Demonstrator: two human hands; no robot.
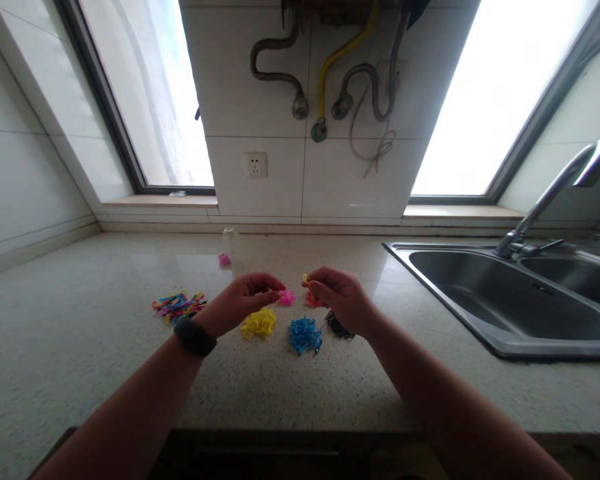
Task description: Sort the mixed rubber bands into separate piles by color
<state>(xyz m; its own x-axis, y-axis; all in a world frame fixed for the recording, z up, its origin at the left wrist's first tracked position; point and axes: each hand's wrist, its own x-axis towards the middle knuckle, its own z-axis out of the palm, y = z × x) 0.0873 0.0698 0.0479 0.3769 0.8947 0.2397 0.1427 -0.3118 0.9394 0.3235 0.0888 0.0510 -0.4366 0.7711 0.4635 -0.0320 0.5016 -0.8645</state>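
Head camera view, watched from my distant station: a mixed-color pile (pixel 180 307) of small strips lies at left on the speckled counter (pixel 105 373). Farther back, a clear container (pixel 231 243) stands beside a small pink object (pixel 223 259). The left hand (pixel 245 297), a dark band (pixel 195 335) at its wrist, reaches in with thumb and fingertips close together at the pink pile (pixel 287 297) (whether they grip anything, I cannot tell). Nearer me lies the yellow pile (pixel 260 323), and to its right the blue pile (pixel 305 335). The right hand (pixel 344 297) pinches a small yellow piece (pixel 305 277), raised above the counter near the red pile (pixel 313 299), which it partly hides. I see the black pile (pixel 339 325) just nearer, below that hand, and a steel sink (pixel 510 350) with its faucet (pixel 545 197) at right.
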